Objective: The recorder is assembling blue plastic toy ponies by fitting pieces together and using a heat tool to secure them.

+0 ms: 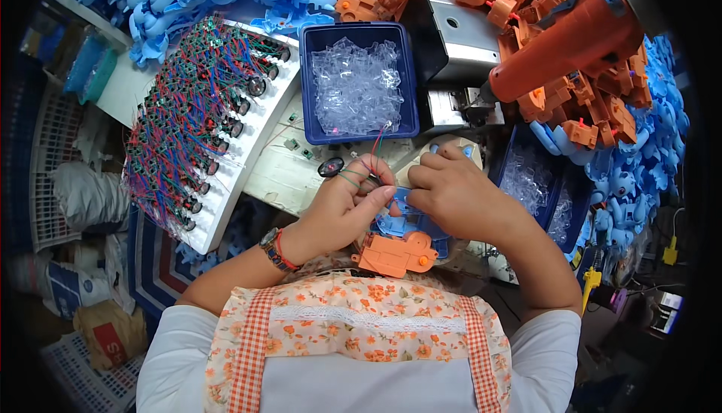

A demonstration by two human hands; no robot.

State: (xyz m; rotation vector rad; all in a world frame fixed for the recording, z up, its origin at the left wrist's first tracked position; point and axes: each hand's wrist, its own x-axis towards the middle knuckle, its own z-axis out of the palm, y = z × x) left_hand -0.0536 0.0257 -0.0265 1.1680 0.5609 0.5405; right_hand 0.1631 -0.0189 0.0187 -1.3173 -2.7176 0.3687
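Note:
My left hand (pixel 350 201) is closed, with thumb and fingers pinching thin red and green wires. A small round black speaker (pixel 331 167) on these wires sticks out past its fingers. Close beside it, my right hand (pixel 459 191) has its fingers curled down over a blue plastic shell (pixel 410 221); what its fingertips grip is hidden. Between the hands and my apron lies an orange plastic housing (pixel 396 253) with a round knob. Behind the right hand, part of a beige holder (pixel 429 163) shows.
On the left, a white foam tray (pixel 252 165) bears many wired circuit boards and speakers. A dark blue bin (pixel 304 104) of clear plastic pieces stands ahead. An orange power tool (pixel 571 44) hangs at the right, over heaped orange housings (pixel 620 119) and blue shells (pixel 624 187).

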